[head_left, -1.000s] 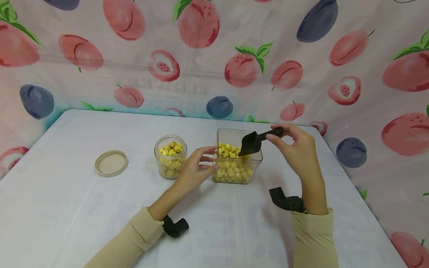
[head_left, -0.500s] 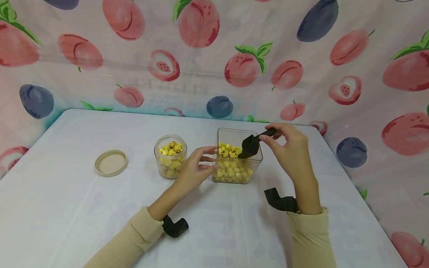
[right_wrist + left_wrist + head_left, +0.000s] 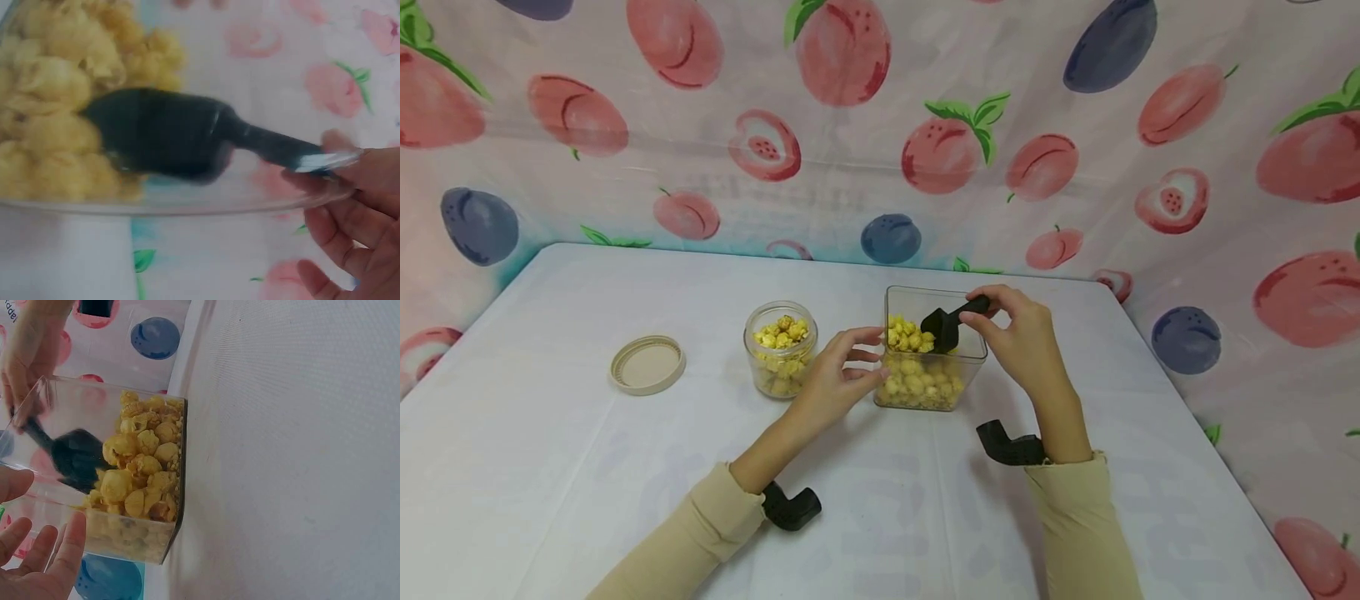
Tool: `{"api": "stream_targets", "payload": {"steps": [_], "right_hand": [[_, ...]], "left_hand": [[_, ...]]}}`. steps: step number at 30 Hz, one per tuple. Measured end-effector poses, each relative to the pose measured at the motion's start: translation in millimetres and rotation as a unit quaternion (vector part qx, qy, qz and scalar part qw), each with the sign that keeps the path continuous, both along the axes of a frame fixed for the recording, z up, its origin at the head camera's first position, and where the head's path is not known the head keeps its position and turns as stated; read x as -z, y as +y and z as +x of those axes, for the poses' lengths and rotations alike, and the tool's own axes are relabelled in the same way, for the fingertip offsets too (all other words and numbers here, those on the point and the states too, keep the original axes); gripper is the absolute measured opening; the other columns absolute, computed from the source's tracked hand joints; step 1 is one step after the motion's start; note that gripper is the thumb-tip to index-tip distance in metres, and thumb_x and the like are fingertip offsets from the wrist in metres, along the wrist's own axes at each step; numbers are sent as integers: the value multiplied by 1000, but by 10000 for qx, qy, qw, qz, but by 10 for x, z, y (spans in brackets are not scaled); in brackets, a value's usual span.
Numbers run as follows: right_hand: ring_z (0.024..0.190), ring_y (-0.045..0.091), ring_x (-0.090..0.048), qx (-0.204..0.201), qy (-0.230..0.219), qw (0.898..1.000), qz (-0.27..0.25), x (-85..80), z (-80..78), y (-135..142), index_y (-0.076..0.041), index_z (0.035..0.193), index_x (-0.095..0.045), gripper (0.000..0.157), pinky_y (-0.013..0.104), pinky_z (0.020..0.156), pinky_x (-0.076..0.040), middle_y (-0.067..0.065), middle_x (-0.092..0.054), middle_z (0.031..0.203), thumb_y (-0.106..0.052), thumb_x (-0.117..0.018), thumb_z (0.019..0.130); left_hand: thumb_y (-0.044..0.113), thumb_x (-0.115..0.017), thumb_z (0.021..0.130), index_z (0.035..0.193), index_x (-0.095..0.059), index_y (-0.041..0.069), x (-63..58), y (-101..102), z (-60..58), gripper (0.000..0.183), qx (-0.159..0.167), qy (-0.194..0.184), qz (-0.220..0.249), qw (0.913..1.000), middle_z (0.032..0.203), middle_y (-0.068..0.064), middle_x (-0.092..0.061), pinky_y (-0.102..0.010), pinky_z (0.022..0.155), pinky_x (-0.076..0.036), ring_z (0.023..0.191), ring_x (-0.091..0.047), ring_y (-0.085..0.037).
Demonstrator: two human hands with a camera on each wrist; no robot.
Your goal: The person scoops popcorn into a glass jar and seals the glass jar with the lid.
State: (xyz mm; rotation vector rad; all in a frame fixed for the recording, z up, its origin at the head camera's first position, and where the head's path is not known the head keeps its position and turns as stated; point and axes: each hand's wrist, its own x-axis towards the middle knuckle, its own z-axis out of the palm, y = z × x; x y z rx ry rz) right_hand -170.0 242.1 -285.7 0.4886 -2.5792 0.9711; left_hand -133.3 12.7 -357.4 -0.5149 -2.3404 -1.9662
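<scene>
A clear square-topped container [image 3: 964,371] of yellow popcorn [image 3: 140,456] stands on the table in the head view. My right hand [image 3: 1018,337] pinches the handle of a black scoop [image 3: 942,329] over the container's right side. In the right wrist view the scoop's blade [image 3: 162,131] dips its tip into the popcorn. My left hand [image 3: 838,375] is at the container's left wall, its fingers fairly straight and seemingly touching it. Just left of that hand is a round clear jar [image 3: 765,367], also with popcorn in it and without a lid.
A round beige lid [image 3: 647,365] lies on the white-covered table [image 3: 587,475], left of the jar. Behind the table hangs a fruit-printed cloth [image 3: 842,167]. Black wrist mounts [image 3: 792,508] stick out from both wrists.
My right hand has moved left and slightly inward, bringing the scoop left and tilting it, its blade now against the popcorn. The left hand has stayed in place.
</scene>
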Motion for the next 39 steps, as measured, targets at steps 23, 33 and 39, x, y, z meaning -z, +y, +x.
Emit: {"api": "stream_targets", "payload": {"steps": [23,33,39], "right_hand": [[107,27,-57,101,-870,9896,-1143,122,-136,175,-6,107,-65,30,51,96,-40,15,-67,93,-25,-70,84],[110,24,-55,117,-1131,9835,-1405,109,-137,161,-5,110,-64,34,51,100,-38,9,-67,94,-27,-69,84],[108,17,-53,-118,-1295,9748,-1814,127,-156,159,-2,109,-63,34,46,97,-39,-19,-61,77,-24,-70,84]], "left_hand": [[10,-66,86,131,-49,11,2,-14,3,48,-66,-25,-85,9999,123,-10,-54,-28,84,-54,105,-58,-25],[10,-66,86,131,-49,11,-4,-13,6,48,-79,-61,-80,9999,123,-10,-53,-29,85,-54,105,-58,-26],[10,-66,86,130,-50,11,9,-9,-10,47,-104,-27,-95,9999,122,-10,-54,-29,85,-54,105,-59,-25]]}}
